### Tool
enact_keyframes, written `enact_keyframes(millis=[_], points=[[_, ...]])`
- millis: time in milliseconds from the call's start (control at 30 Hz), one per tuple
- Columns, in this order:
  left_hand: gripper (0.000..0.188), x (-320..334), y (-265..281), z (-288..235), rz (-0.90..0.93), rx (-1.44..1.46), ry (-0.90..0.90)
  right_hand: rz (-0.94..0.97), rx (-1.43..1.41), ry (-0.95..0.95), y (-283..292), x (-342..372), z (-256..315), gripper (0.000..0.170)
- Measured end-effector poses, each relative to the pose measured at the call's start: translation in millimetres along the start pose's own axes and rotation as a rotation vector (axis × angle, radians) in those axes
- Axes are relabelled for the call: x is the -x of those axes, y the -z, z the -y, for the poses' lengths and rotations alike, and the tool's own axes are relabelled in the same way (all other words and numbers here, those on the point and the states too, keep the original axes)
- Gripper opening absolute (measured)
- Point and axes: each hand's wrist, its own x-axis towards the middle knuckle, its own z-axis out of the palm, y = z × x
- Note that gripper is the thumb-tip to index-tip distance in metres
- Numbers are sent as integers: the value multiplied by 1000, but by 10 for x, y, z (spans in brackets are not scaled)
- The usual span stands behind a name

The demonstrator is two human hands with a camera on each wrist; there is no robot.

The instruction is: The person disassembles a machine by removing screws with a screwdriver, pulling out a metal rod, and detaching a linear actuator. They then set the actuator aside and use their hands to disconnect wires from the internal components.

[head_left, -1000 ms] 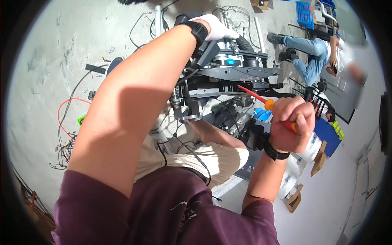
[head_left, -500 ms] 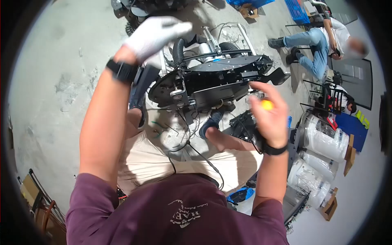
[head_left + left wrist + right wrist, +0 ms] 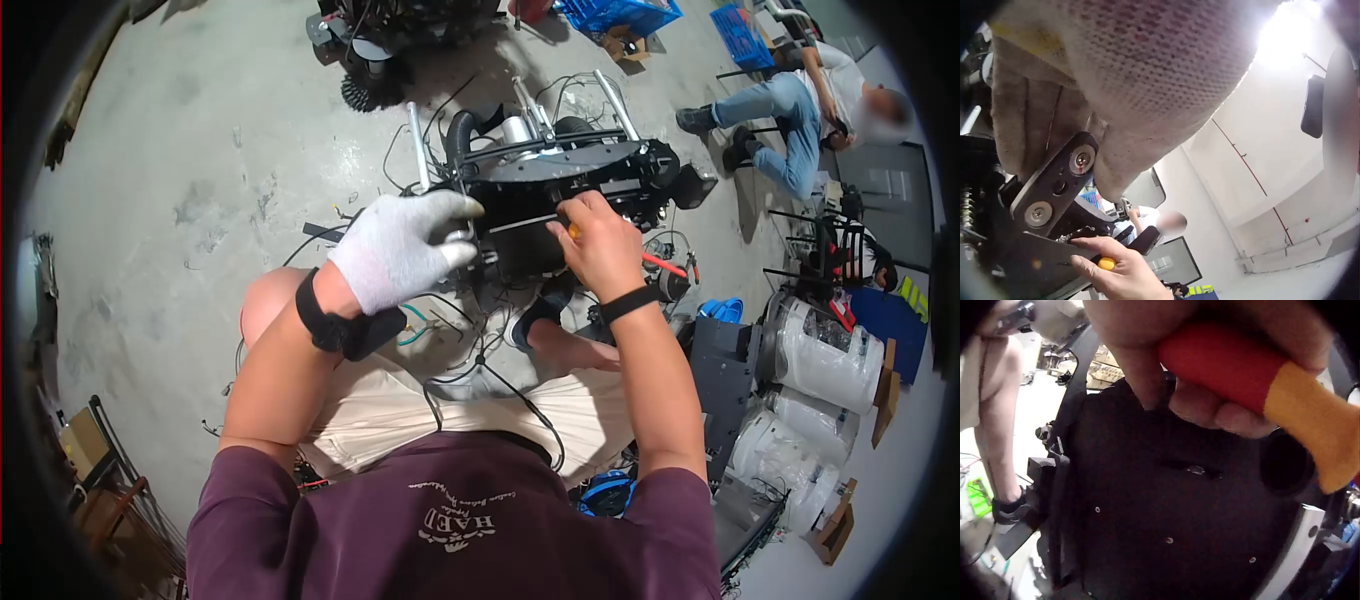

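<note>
The white-gloved left hand [image 3: 400, 245] is at the left end of a black machine [image 3: 540, 250]. In the left wrist view its fingers and thumb lie around a dark plate [image 3: 1054, 187] with two screw heads. The bare right hand [image 3: 602, 245] holds a screwdriver [image 3: 1229, 378] with a red and orange handle, at the machine's near edge. A yellow-orange part of it shows between the fingers, and a red length [image 3: 665, 266] sticks out to the right. Thumb and index finger are close to the panel's edge; contact cannot be told.
Another machine [image 3: 400, 40] with a round brush stands on the floor at the top. A seated person in jeans [image 3: 790, 110], blue crates [image 3: 625, 15] and wrapped white cylinders [image 3: 825, 350] are on the right. Black cables [image 3: 480, 362] hang between the legs.
The left hand has come down from above the machine onto its left end. The right hand has moved left to the machine's near edge, and the screwdriver's red length now points right.
</note>
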Motion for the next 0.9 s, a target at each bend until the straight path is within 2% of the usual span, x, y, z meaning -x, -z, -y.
enact_keyframes(millis=[67,133,267,367,433,533,600,667,700,733,800,900], points=[[38,32,19,-32,38,-58,-34,-19,-36,-10,-52,2,-16,21],[37,51,-21,-15,97,-33,-136,-115,-129,20,-105,47,13,19],[36,68,-6,52,143,-33,-107,-101,-160,4,-140,20,-62,21],[34,69,-94,61,150,-28,-177,-131,-114,5,-141,-12,-81,23],[35,70,-99,9,212,-62,-100,-132,-123,-1,-154,-11,-93,22],[37,65,-11,9,216,-60,-84,-90,-120,18,-100,13,-58,23],[40,83,22,22,152,-106,-81,-97,-148,23,-128,-10,-79,23],[40,99,30,-49,142,-54,97,-134,-178,30,-176,-22,-107,28],[40,101,-12,-12,130,-84,-4,-112,-165,7,-159,-20,-115,28],[40,117,-52,1,143,-95,-1,-124,-175,-22,-186,0,-133,29],[40,126,-124,-17,226,-91,-199,-156,-201,-46,-211,24,-124,30],[44,102,-150,-47,274,-127,-216,-170,-224,-37,-243,22,-154,28]])
